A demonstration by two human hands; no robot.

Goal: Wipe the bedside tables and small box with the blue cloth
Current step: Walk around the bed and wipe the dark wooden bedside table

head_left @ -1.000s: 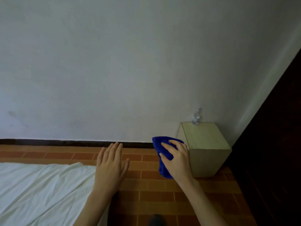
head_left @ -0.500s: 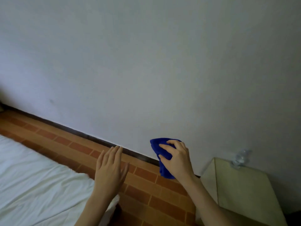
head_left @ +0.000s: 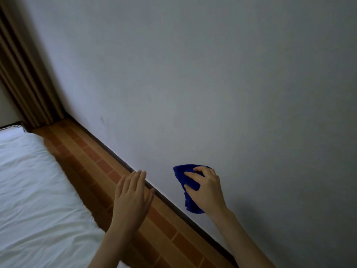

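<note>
The blue cloth (head_left: pixel 180 176) is a deep, plush blue, crumpled into a loose bunch. The right hand (head_left: pixel 207 192) grips it in mid-air, curled over its upper part. A tail of fabric hangs down below the palm, dark against the pale wall (head_left: pixel 231 93).

place: bedroom in a home | near left: bed with white rumpled sheet (head_left: pixel 32 190) | floor: orange-brown brick-pattern tiles (head_left: pixel 108 171) | far left: brown pleated curtain (head_left: pixel 25 74) | plain pale wall (head_left: pixel 212 74)
</note>
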